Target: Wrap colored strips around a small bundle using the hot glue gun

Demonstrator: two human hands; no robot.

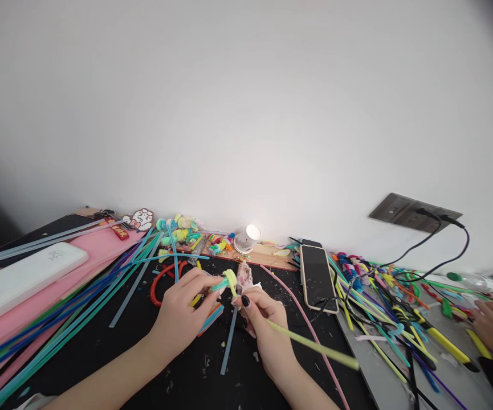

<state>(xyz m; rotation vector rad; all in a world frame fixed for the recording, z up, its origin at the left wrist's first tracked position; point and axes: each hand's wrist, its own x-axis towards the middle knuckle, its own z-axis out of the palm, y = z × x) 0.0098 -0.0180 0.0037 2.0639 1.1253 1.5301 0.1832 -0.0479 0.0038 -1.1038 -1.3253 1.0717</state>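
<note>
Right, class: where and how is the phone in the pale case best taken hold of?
I'd probably set the grip across the long edges of the phone, around mid-length, from above and its near end: it lies screen up, slim and longer than wide. A dark device sits at its far end, and a yellow strip lies close to its right.
</note>
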